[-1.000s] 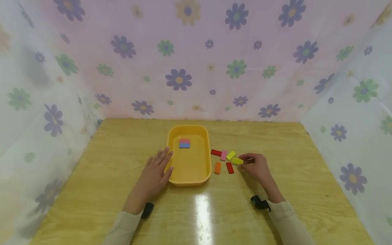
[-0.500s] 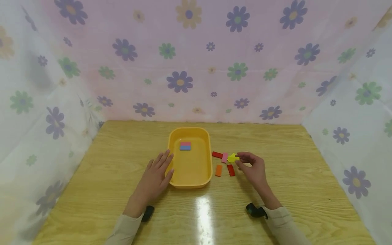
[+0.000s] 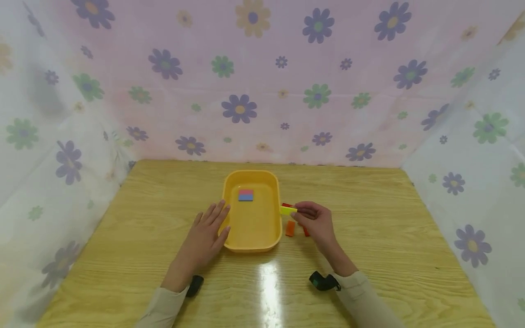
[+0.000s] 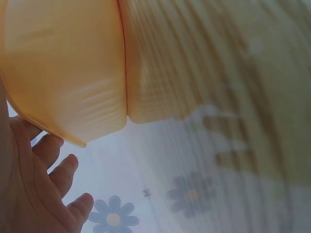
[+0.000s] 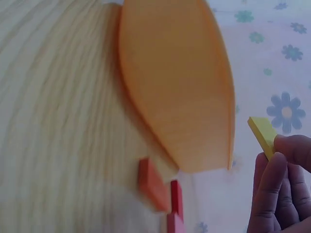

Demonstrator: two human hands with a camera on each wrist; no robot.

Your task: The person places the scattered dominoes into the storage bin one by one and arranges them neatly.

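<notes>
My right hand (image 3: 319, 226) pinches a flat yellow block (image 3: 288, 210) between thumb and fingers, at the right rim of a yellow plastic basin (image 3: 252, 247). In the right wrist view the yellow block (image 5: 262, 133) sticks out from the fingertips, raised beside the basin wall (image 5: 180, 87). My left hand (image 3: 205, 237) lies with fingers spread against the basin's left rim; the left wrist view shows its fingers along the rim's outer side. Inside the basin, a pink block (image 3: 246, 192) and a blue block (image 3: 245, 198) lie side by side.
On the wooden table (image 3: 369, 218), right of the basin, lie an orange block (image 3: 290, 228) and red blocks, partly covered by my right hand. A pink block (image 5: 175, 224) shows in the right wrist view. Flowered cloth (image 3: 262, 82) walls the back and sides.
My right hand has carried the yellow block left, from above the loose blocks to the basin's right rim. My left hand stays at the left rim.
</notes>
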